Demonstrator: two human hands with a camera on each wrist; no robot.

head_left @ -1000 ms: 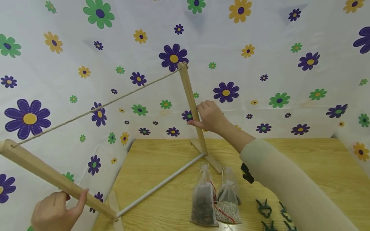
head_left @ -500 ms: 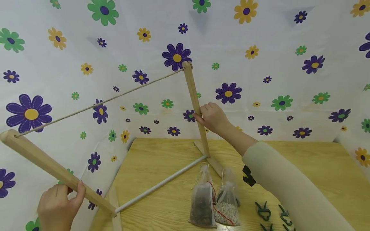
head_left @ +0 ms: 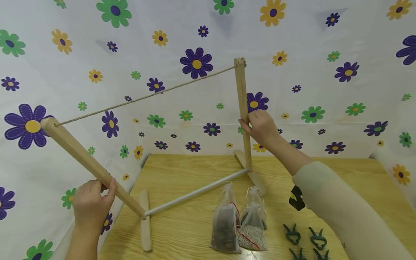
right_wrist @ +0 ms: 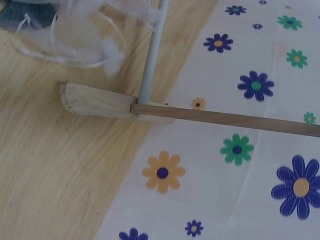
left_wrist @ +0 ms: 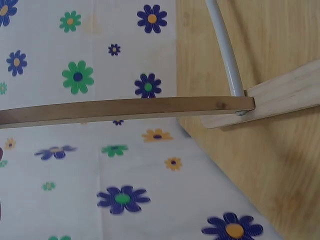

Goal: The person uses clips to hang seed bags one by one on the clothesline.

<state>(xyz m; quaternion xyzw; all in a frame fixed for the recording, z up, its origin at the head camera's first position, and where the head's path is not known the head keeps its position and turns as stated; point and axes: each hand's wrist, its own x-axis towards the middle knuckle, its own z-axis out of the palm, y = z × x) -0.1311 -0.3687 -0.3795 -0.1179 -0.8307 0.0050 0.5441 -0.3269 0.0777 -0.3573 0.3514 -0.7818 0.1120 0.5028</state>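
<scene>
A wooden stand has a left post point(head_left: 82, 155) and a right post point(head_left: 241, 90). A thin rope point(head_left: 146, 96) is strung between their tops, and a pale rod point(head_left: 195, 193) joins them low down. My left hand point(head_left: 92, 202) grips the left post at its lower half. Around the right post, about midway up, my right hand point(head_left: 262, 126) is curled. The left foot point(head_left: 146, 231) rests on the table; the left wrist view shows this foot point(left_wrist: 290, 90) at the post's lower end. In the right wrist view the right foot point(right_wrist: 95, 101) lies flat under its post.
Two sheer drawstring bags, a dark-filled one point(head_left: 225, 227) and one with pale pellets point(head_left: 252, 231), lie before the rod on the table point(head_left: 182, 231). Several green clips point(head_left: 292, 234) sit at the front right. A black and yellow object point(head_left: 296, 198) is partly behind the right sleeve. Flower-printed cloth point(head_left: 182, 29) hangs behind.
Both hands have shifted the stand to the right across the table, mostly in the last half second. The right thumb, earlier extended, now lies against its post. The bags and clips stay put.
</scene>
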